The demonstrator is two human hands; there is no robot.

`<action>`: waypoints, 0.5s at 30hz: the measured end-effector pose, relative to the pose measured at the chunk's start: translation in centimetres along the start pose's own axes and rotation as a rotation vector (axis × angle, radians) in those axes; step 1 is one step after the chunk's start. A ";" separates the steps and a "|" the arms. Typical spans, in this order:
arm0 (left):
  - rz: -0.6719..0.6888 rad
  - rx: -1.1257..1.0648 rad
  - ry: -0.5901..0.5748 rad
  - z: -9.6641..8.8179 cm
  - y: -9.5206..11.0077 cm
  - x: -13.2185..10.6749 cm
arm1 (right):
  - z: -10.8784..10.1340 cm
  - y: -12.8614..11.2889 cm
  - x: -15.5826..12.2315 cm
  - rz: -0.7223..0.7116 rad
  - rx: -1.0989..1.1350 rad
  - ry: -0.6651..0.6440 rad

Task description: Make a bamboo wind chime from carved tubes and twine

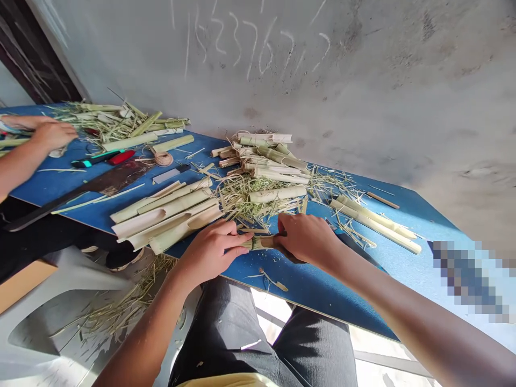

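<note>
The bamboo piece (264,243) I hold, centre of the dial, is pale yellow-green; the tabletop (322,287) before me, plain blue. Ten o'clock: split bamboo lengths (181,203), green outside, cream inside; beyond these, tan twine (164,159) and a red handle (122,157). Twelve: mottled grey wall (250,102), white chalk strokes (253,54). Six: my charcoal trousers (237,328).

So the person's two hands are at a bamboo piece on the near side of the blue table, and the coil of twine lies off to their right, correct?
Wrong side: the head view shows the coil of twine off to their left. The left hand and right hand are at the bamboo piece, as stated.
</note>
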State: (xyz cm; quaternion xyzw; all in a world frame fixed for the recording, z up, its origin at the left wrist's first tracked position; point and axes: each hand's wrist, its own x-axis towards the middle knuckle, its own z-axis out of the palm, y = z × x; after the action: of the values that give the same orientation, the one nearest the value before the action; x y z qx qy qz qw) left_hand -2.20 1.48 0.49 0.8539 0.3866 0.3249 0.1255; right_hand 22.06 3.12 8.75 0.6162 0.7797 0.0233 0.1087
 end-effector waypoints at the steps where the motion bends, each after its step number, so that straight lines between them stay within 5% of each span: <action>1: 0.005 0.001 0.003 0.0 0.0 0.0 | 0.1 0.7 -0.1 0.024 -0.007 -0.006; 7: 0.023 -0.020 0.016 0.1 -0.3 -0.1 | -1.4 4.8 -1.9 0.115 0.041 -0.012; 11: -0.003 -0.007 0.009 0.0 -0.2 -0.1 | -2.9 3.3 -2.3 0.018 0.248 0.061; 15: -0.008 -0.005 -0.015 0.0 -0.2 0.0 | -1.3 1.0 -0.6 -0.136 0.239 0.013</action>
State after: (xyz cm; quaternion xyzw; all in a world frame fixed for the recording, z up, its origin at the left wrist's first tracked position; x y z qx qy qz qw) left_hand -2.35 1.66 0.40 0.8546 0.3881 0.3190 0.1318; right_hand 22.92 2.89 10.29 0.5703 0.8176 -0.0735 0.0308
